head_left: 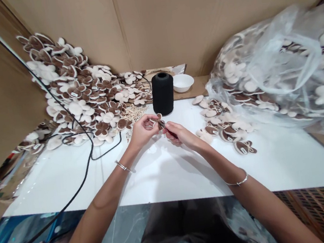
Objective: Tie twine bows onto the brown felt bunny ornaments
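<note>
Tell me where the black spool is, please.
In the head view, the black spool stands at the far edge of the white table, just left of the white bowl.

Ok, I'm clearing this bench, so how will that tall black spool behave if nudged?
The black spool stands tall and narrow on the white tabletop, so it could probably tip if pushed high. Its round body would likely roll once down. The hollow top suggests a wound thread cone, perhaps light for its size.

We see a matte black thread cone [162, 94] with a white bowl [183, 82] just behind it. Brown-and-cream cut-outs [102, 123] heap on both sides of the cone, and a dark red tool [171, 131] shows just in front.
</note>
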